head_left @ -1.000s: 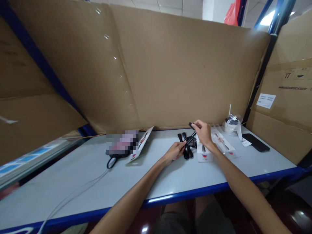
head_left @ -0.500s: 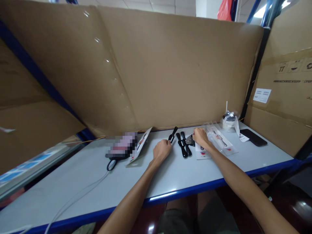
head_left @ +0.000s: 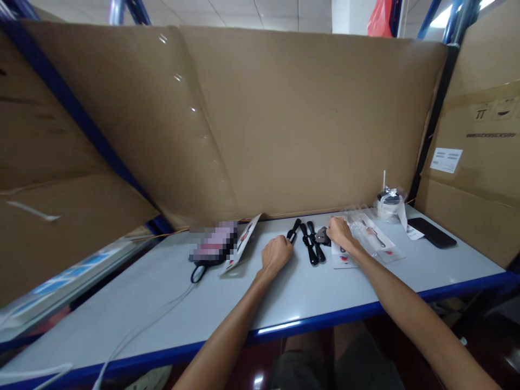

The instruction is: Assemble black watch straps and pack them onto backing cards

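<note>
My left hand (head_left: 276, 253) rests on the grey table (head_left: 162, 303) as a closed fist, gripping the near end of a black strap (head_left: 294, 229) that points away from me. Two more black straps (head_left: 312, 242) lie side by side just right of it. My right hand (head_left: 340, 232) is curled, fingers down, on a small dark grey piece (head_left: 322, 235) beside those straps, over a white printed card (head_left: 343, 259). What the right fingers grip under the knuckles is hidden.
A clear packet with a utensil (head_left: 371, 234), a wrapped tape roll (head_left: 389, 202) and a black phone (head_left: 432, 233) lie to the right. A blurred item, card (head_left: 244, 241) and black cord (head_left: 198, 273) lie left. Cardboard sheets (head_left: 284, 124) wall the back and sides.
A second ago both hands held a black piece together above the table. Now they are apart and lowered: the left grips one strap on the left, the right rests by the dark piece.
</note>
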Demonstrator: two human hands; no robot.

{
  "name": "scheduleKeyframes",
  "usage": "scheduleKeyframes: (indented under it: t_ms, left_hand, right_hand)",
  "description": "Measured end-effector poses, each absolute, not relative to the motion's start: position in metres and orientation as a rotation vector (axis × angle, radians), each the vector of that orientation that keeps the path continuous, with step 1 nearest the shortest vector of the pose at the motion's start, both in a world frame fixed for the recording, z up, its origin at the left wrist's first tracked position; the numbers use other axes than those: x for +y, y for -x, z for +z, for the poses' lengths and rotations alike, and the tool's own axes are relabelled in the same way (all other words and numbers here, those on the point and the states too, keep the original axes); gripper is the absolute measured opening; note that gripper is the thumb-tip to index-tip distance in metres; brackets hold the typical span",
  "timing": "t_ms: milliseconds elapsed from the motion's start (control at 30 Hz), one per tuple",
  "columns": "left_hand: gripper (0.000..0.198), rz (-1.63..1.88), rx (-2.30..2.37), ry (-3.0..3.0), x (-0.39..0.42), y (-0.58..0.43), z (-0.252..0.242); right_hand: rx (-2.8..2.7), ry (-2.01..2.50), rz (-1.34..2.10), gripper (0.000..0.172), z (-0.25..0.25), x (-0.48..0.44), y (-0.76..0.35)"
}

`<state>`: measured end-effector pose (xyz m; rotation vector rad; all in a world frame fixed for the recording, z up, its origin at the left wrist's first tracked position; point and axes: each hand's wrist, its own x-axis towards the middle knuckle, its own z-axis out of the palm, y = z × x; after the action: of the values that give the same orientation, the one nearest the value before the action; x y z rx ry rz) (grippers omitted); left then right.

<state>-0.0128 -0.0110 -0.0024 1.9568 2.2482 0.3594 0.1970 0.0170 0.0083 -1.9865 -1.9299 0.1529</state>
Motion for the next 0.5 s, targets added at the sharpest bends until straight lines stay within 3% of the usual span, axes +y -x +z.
scheduleKeyframes:
  t_ms: [167, 300, 500]
  left_hand:
    - [0.032, 0.411, 2.248, -1.953, -0.016, 0.010, 0.001]
    - [0.032, 0.413, 2.153, -1.996, -0.020, 0.005, 0.000]
    - [0.035, 0.403, 2.067, -2.076, -0.021, 0.002, -0.003]
  right_hand:
    - [-1.935, 1.993, 0.153, 0.035, 0.011, 0.011, -0.190]
    - [-1.990, 1.976, 0.228, 0.032, 0.013, 0.006, -0.184]
    - [-2.100, 1.938, 0.072, 0.034, 0.012, 0.004, -0.183]
